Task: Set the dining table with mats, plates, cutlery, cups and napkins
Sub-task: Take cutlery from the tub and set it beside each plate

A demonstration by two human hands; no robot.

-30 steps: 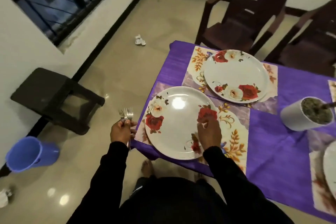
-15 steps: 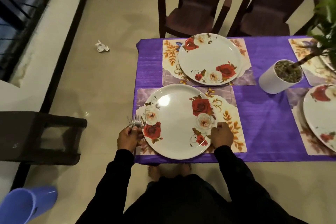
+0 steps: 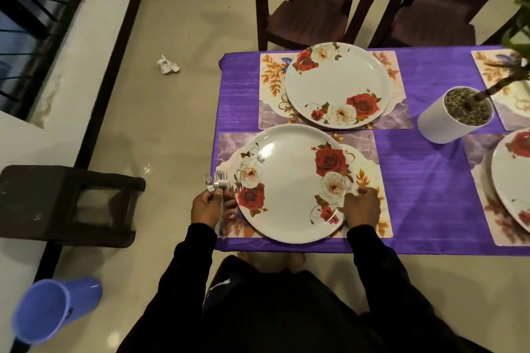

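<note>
A white plate with red and white roses [image 3: 289,183] lies on a floral mat [image 3: 370,180] at the near left corner of the purple-clothed table [image 3: 424,180]. My left hand [image 3: 208,205] grips a bunch of forks [image 3: 218,182] upright just left of that plate, over the table's edge. My right hand [image 3: 362,206] holds the plate's right rim with curled fingers. A second rose plate [image 3: 337,83] sits on its own mat [image 3: 271,86] behind. A third plate [image 3: 513,178] is cut off at the right edge.
A white pot with a plant [image 3: 453,114] stands mid-table. Two dark chairs [image 3: 312,0] face the far side. A dark stool [image 3: 66,203], a blue plastic mug [image 3: 54,309] and a crumpled paper [image 3: 167,64] are on the floor to the left.
The camera has swung right and closer to the table. My right hand moved from the plate's middle to its right rim. My left hand keeps the forks beside the plate.
</note>
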